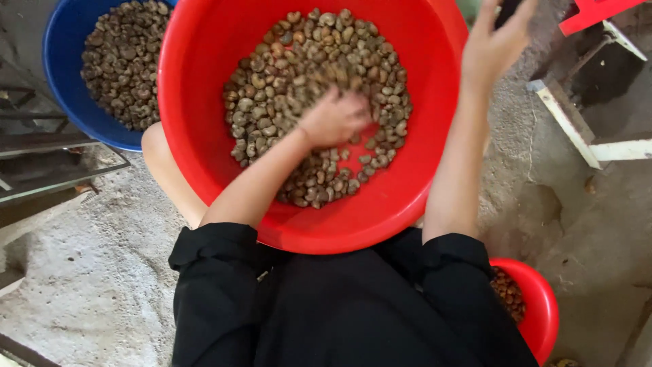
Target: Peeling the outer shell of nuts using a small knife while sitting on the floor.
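A rough grey concrete floor [88, 272] is spreading under everything, gritty and pitted, with daylight falling evenly across it. At the left edge dark metal bars [47, 146] of a frame are lying low over the ground. At the upper right a white-painted wooden frame [570, 115] is resting on the floor beneath a red plastic piece [594, 12].

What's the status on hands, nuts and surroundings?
Left hand buried in nuts inside big red basin. Right hand raised past the rim, dark object at fingertips. Blue basin of nuts alongside.
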